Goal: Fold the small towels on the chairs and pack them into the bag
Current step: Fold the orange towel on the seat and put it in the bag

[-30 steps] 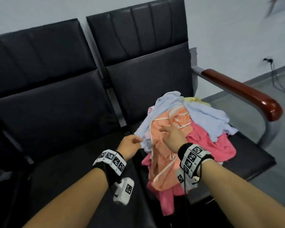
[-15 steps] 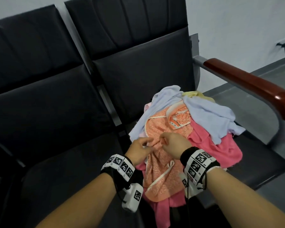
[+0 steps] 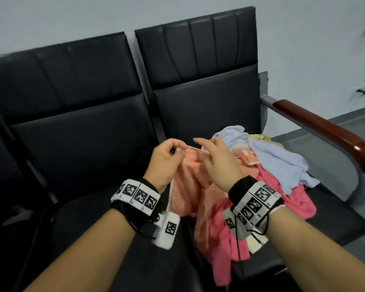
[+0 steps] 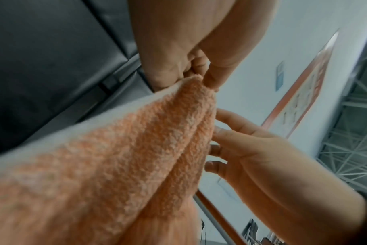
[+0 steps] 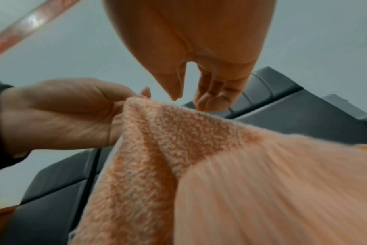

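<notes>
An orange towel (image 3: 188,186) with a white edge hangs between my hands, above the gap between the two black chairs. My left hand (image 3: 177,149) pinches its top corner between thumb and fingers (image 4: 199,77). My right hand (image 3: 202,148) is beside it at the towel's top edge, with thumb and fingers apart (image 5: 189,99) and fingertips just touching the cloth (image 4: 212,149). The towel's lower part still drapes onto the pile on the right chair seat (image 3: 335,220). No bag is in view.
The pile holds a light blue towel (image 3: 278,163), a pink towel (image 3: 291,199), a yellow one (image 3: 259,138) and a patterned orange one (image 3: 249,157). A wooden armrest (image 3: 325,131) bounds the right chair. The left chair seat (image 3: 93,218) is bare black padding.
Both hands rose from the pile and drew the orange towel up and to the left. The left hand now pinches its corner and the right hand's fingers have loosened.
</notes>
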Demonstrator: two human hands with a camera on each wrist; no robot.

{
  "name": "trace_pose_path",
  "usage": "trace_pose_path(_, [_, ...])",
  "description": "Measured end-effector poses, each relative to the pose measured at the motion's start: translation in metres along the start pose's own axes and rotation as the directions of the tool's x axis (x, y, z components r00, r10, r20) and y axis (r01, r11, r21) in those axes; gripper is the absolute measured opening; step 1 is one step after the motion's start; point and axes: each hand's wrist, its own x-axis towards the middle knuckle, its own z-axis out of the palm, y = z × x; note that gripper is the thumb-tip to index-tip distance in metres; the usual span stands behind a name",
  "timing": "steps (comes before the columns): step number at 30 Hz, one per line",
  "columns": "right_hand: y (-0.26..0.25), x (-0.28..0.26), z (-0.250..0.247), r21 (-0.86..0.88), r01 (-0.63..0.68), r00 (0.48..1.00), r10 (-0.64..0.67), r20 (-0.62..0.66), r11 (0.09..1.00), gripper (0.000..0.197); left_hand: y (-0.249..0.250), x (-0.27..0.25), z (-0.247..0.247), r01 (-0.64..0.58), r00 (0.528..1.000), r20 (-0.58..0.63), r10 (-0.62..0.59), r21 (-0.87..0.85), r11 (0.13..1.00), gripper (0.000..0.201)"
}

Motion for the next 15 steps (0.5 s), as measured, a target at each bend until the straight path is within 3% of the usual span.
trace_pose_path(2, [-0.024,0.005,0.003,-0.038,0.073,0.997,-0.072,0.014,0.997,0.042,0.021,-0.011,-0.023,-0.058,0.997,0.054,0.058,0.014,0.998,0.013])
trace_pose_path(7, [-0.079,0.002,0.023,-0.067,0.141,0.986,-0.134,0.097,0.988,0.011,0.049,-0.046,-0.080,-0.149,0.982,0.132,0.134,0.111,0.983,0.009])
trace_pose_path(10, [-0.117,-0.004,0.039,-0.013,0.138,0.989,-0.137,0.063,0.990,0.016,0.051,-0.069,-0.125,-0.185,0.981,0.091,0.170,0.187,0.965,0.009])
trace_pose_path(15, [-0.169,-0.016,0.071,0.053,0.190,0.979,-0.193,0.059,0.980,0.018,0.036,-0.105,-0.187,-0.136,0.990,0.065,0.128,0.148,0.980,0.028])
